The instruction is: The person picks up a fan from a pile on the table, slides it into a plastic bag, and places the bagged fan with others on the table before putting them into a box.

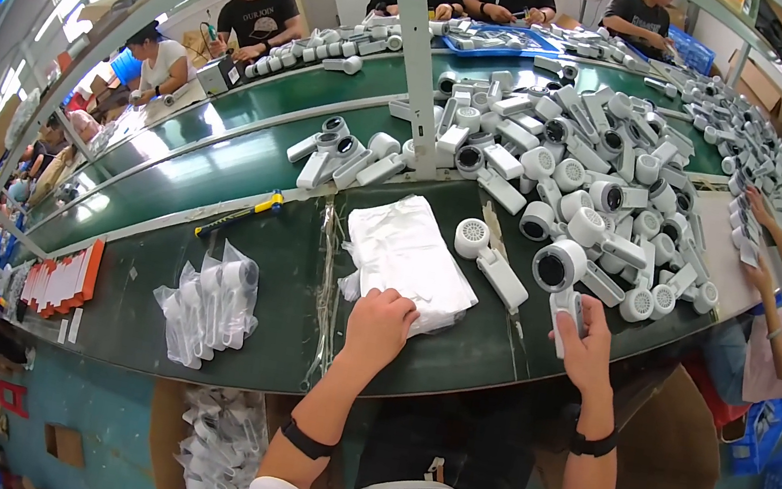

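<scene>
My right hand (pixel 586 343) is closed around the handle of a white handheld fan (pixel 560 266), its round head with a dark ring tipped up and away from me. My left hand (pixel 381 327) lies at the near edge of a stack of white plastic bags (pixel 413 253), its fingers bent and gripping the top bag; the fingertips are partly hidden. Between the stack and the held fan, a loose fan (pixel 494 263) rests on the dark green bench (pixel 297 296). Several bagged fans (pixel 208 306) lie side by side to the left.
A large heap of fans (pixel 585 162) covers the bench ahead and right, beside a metal post (pixel 417 56). A yellow and black cutter (pixel 244 214) and orange boxes (pixel 67 282) lie left. Below stands a carton of bagged fans (pixel 220 442). At right, a co-worker's hands (pixel 761 239) handle fans.
</scene>
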Motion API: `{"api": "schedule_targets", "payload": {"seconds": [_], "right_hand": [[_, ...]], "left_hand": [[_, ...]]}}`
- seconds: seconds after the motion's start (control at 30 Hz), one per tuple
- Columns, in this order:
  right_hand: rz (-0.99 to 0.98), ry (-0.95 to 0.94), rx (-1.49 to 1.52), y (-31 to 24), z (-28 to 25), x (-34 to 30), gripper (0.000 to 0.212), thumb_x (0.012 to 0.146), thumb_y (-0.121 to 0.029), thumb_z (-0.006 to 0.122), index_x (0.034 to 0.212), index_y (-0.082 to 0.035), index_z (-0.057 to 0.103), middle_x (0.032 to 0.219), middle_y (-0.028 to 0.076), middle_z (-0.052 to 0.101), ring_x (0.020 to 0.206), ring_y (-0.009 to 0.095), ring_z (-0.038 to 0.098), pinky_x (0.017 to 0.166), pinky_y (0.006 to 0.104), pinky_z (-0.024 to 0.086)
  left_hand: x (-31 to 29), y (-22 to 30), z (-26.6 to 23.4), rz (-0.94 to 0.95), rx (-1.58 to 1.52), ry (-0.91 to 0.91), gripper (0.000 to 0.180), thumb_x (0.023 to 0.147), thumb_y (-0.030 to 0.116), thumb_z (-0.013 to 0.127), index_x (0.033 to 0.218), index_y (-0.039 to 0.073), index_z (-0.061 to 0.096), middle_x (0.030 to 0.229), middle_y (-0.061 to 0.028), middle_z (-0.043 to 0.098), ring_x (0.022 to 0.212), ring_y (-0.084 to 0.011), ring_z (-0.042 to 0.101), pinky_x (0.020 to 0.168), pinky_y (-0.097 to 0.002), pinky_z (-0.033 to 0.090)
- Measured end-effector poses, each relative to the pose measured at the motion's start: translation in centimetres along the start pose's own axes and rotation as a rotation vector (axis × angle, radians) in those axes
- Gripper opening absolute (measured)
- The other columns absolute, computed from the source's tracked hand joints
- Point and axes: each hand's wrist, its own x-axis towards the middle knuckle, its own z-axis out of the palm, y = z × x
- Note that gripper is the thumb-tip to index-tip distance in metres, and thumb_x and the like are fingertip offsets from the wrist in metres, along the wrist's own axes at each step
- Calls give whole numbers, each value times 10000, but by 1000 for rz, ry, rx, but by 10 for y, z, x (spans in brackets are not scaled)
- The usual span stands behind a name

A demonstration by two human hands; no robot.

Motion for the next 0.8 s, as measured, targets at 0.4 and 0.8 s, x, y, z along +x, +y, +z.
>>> {"api": "schedule_targets", "payload": {"seconds": [0.4,0.8], "right_hand": [[244,-281,448,-13,56,-44,266,892,-69,626,1133,-7,531,924,89,662,642,128,624,558,268,521],[317,-746,225,-28,54,-38,653,839,-158,704,1408,-36,406,790,58,653,653,105,594,583,257,469]], "left_hand": [[11,0,-3,-209,-513,163,135,915,84,593,998,-13,637,805,-122,660,708,-208,620,655,-305,478],[16,7,-19,-253,-564,8,191,895,138,654,1015,-10,664,780,-63,635,670,-103,550,634,-255,462]]}}
